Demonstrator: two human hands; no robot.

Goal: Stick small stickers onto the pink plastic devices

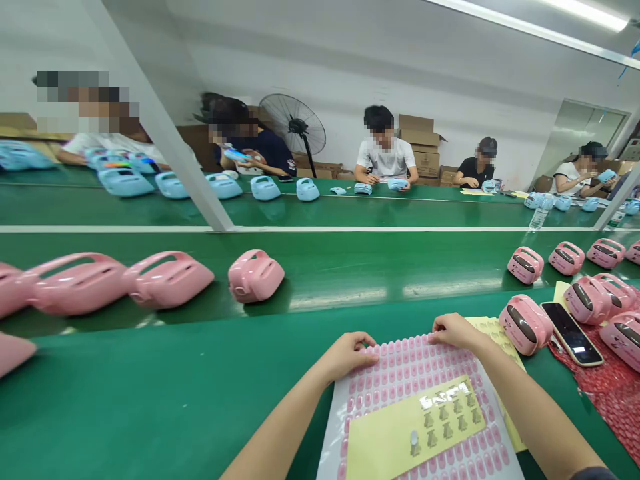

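A white sheet of pink oval stickers point(400, 370) lies in front of me, its far edge scalloped. My left hand point(350, 355) pinches the far left corner of this sheet, fingers curled over the edge. My right hand point(457, 331) is closed on the far edge toward the right. On top of the sheet rests a yellow backing strip point(380, 437) with several small printed stickers and one pale oval spot. Another yellow sticker sheet point(509, 407) is partly hidden beneath, to the right. Just beyond my right hand stands a pink handled plastic case point(526, 323).
More pink cases point(256, 275) line the green conveyor belt point(350, 267). A phone point(573, 333) and red bubble wrap point(613, 393) lie at right. Metal posts point(170, 127) rise beyond the belt. Across it, several people handle blue cases point(265, 189); a water bottle point(541, 213) stands there.
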